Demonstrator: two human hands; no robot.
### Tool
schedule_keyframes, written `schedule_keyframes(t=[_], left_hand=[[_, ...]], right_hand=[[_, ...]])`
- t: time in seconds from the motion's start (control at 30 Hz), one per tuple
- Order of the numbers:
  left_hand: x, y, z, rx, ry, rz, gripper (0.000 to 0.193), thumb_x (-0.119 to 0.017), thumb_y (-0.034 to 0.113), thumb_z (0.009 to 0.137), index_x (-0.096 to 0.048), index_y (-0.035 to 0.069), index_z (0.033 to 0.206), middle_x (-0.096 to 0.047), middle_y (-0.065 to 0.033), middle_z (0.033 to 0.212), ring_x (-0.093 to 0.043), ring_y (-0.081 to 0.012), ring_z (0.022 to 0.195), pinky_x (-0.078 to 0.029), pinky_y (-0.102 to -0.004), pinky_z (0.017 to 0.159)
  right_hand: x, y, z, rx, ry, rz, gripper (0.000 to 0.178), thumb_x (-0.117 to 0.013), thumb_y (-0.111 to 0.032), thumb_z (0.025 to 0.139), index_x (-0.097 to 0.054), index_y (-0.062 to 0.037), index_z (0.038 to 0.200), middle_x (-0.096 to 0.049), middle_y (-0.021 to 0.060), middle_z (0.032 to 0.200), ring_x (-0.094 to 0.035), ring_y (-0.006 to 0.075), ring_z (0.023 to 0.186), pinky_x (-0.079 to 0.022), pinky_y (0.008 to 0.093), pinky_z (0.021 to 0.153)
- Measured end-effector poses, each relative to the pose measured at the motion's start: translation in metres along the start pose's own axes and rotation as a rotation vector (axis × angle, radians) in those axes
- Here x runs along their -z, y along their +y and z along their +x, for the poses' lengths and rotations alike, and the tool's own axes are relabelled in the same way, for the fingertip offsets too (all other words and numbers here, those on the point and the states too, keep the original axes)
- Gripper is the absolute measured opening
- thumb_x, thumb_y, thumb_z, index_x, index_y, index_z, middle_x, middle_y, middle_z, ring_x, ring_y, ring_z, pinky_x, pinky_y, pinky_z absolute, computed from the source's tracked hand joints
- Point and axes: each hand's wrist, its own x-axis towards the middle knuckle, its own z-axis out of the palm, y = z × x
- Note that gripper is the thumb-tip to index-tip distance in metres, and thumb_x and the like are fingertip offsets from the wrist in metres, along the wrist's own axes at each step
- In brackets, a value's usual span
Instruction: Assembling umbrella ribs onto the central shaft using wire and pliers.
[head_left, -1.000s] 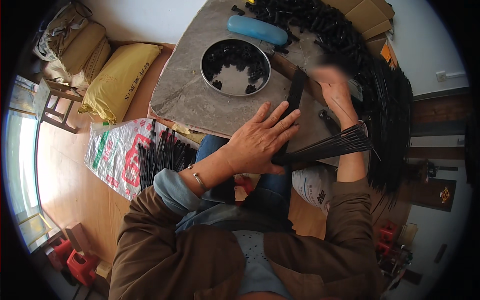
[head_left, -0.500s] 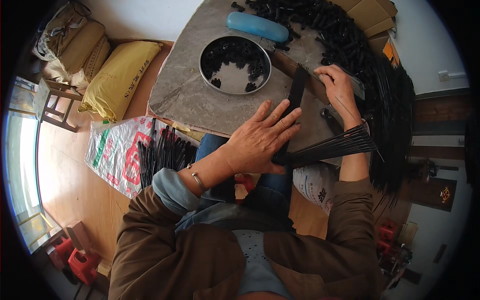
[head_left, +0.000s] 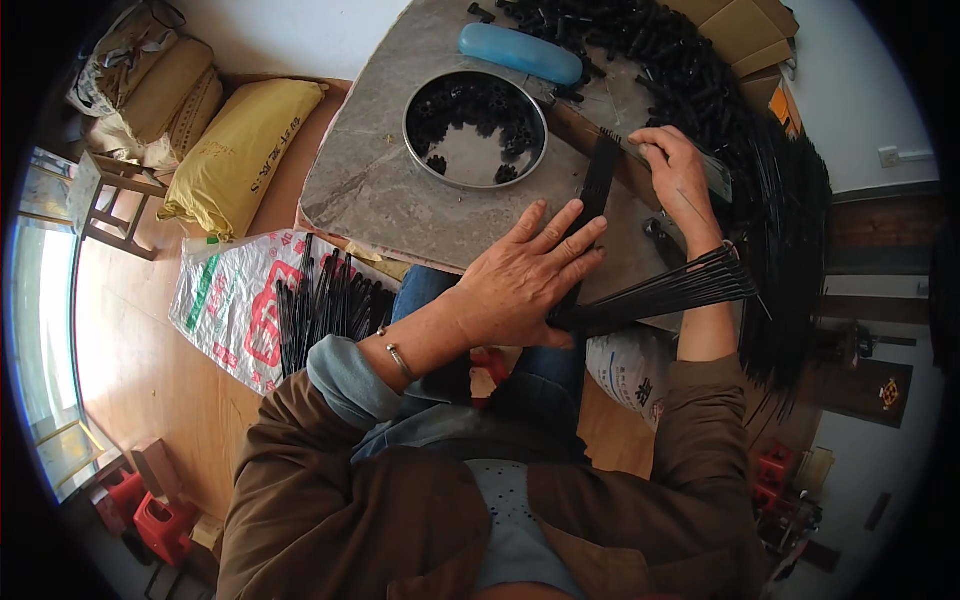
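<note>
My left hand [head_left: 530,265] lies with fingers stretched out and spread across a flat black bundle of thin rods [head_left: 598,180]. The bundle's toothed-looking far end points away from me, toward my right hand. From beneath my left thumb a fan of thin black rods [head_left: 670,292] runs right, to my right forearm. My right hand [head_left: 680,170] is closed in a pinch beside the bundle's far end; whatever sits between those fingertips is too small to make out. A thin wire-like line crosses the right wrist.
A round metal tray [head_left: 408,150] of small black parts stands on the grey table [head_left: 360,190]. Behind are a blue case [head_left: 520,53] and heaped black tubular pieces [head_left: 670,60]. Long black rods [head_left: 780,240] hang at the right edge; more rods [head_left: 325,300] lie on a printed sack at left.
The view has shifted very slightly. Both hands and the black bundle keep nearly the same places, and no grip has visibly changed.
</note>
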Motion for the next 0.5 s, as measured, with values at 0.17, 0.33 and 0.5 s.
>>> schedule_keyframes(t=[0.17,0.33,0.5], left_hand=[[0.0007,-0.0001,-0.0009,0.003,0.000,-0.005,0.095,-0.080,0.050,0.057,-0.046,0.007,0.134,-0.025,-0.0129,0.152,-0.018,-0.0326,0.142,-0.015,-0.0508,0.114],[-0.0012,-0.0002,-0.0006,0.006,0.005,-0.010,0.095,-0.080,0.050,0.057,-0.046,0.007,0.134,-0.025,-0.0128,0.152,-0.017,-0.0325,0.142,-0.015,-0.0508,0.114],[-0.0003,-0.0002,-0.0006,0.007,0.005,-0.003,0.095,-0.080,0.050,0.057,-0.046,0.008,0.134,-0.025,-0.0127,0.152,-0.018,-0.0325,0.142,-0.015,-0.0508,0.114]], right_hand=[[0.0006,0.0046,-0.0028,-0.001,-0.020,-0.029,0.014,-0.057,-0.008,0.085,-0.068,-0.0080,0.094,-0.063,0.0072,0.089,-0.061,0.0269,0.081,-0.047,0.0345,0.072],[0.0020,0.0018,-0.0033,-0.018,-0.025,-0.023,0.014,-0.057,-0.010,0.086,-0.068,-0.0081,0.094,-0.063,0.0066,0.090,-0.061,0.0265,0.081,-0.047,0.0343,0.072],[0.0018,0.0018,-0.0032,-0.022,-0.019,-0.009,0.014,-0.057,-0.009,0.086,-0.068,-0.0078,0.094,-0.063,0.0062,0.091,-0.061,0.0260,0.080,-0.047,0.0338,0.071]])
